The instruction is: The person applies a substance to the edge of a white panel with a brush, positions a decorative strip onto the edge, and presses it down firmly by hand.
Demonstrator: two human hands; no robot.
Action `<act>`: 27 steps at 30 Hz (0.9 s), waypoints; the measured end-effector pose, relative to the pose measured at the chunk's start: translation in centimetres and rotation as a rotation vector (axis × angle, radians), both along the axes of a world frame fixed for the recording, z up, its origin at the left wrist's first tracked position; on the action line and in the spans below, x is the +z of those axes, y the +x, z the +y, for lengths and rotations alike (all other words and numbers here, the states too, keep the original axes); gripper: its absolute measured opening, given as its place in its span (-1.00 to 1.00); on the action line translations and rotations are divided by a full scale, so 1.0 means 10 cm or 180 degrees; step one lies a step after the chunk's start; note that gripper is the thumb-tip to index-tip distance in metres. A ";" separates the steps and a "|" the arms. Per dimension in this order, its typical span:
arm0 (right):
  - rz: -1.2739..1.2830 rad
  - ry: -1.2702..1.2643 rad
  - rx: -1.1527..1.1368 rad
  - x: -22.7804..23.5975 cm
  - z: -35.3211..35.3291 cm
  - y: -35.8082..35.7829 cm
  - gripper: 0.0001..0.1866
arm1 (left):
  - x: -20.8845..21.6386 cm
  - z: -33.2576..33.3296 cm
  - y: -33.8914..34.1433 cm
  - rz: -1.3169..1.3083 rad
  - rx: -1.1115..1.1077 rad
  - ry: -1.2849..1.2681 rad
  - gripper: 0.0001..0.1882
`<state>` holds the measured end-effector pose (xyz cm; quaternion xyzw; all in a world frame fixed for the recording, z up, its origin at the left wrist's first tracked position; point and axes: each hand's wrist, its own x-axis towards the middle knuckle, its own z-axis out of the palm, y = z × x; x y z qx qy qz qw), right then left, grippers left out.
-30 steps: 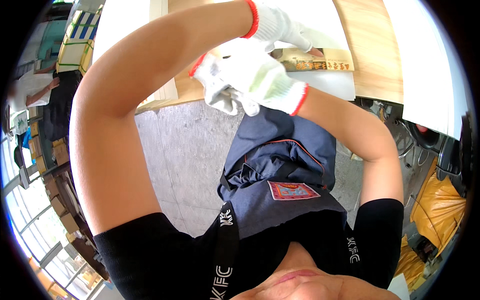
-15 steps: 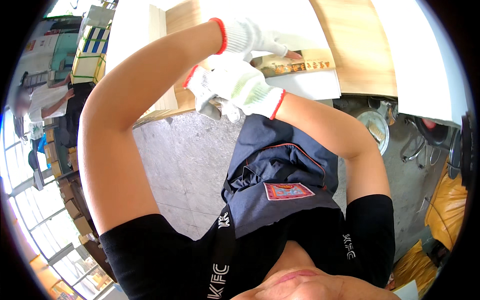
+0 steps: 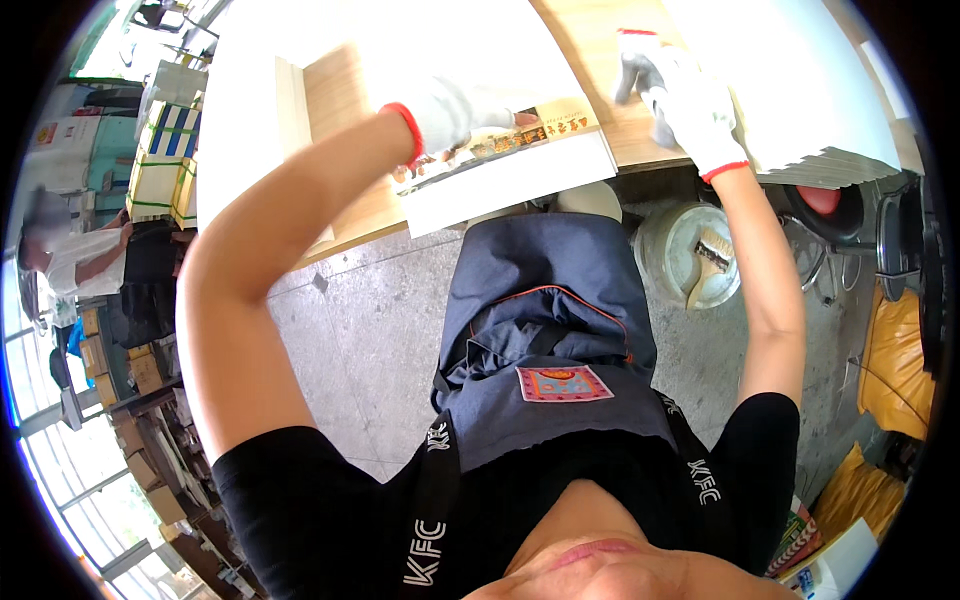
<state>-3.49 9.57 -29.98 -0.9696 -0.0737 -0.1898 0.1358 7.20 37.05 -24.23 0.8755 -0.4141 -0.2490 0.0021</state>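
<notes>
On the table lies a white sheet (image 3: 510, 190) with a printed picture strip (image 3: 500, 145) across it. My left hand (image 3: 455, 115), in a white knitted glove with a red cuff, rests over the strip, its fingers stretched out to the right and one bare fingertip showing. My right hand (image 3: 690, 105), gloved the same way, is at the left side of a thick stack of white sheets (image 3: 800, 100). Its fingers are spread, slightly blurred, with nothing visible in them.
The wooden table (image 3: 620, 110) has pale boards (image 3: 290, 110) standing at its left. Below the table's edge, a round tub (image 3: 655, 240) on the floor holds a wide brush (image 3: 712, 262). Yellow sacks (image 3: 895, 370) lie at the right. Another person (image 3: 90, 240) stands far left.
My right hand has swung from beside my left hand across to the right-hand stack. The printed sheet and my left hand now sit lower and further left in view.
</notes>
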 end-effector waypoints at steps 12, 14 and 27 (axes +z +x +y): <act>0.0567 -0.0624 0.1146 -0.24 0.31 0.03 -0.55 | -0.67 0.67 -1.39 0.4121 0.5557 -0.5481 -0.67; 0.0552 -0.0530 0.1193 -0.29 0.20 0.04 -0.55 | -0.70 0.72 -1.31 0.4170 0.5159 -0.5997 -0.70; 0.2407 0.4041 -0.0815 -0.14 0.18 1.27 -0.47 | -0.70 0.60 -0.63 0.3931 0.4763 -0.6318 -0.75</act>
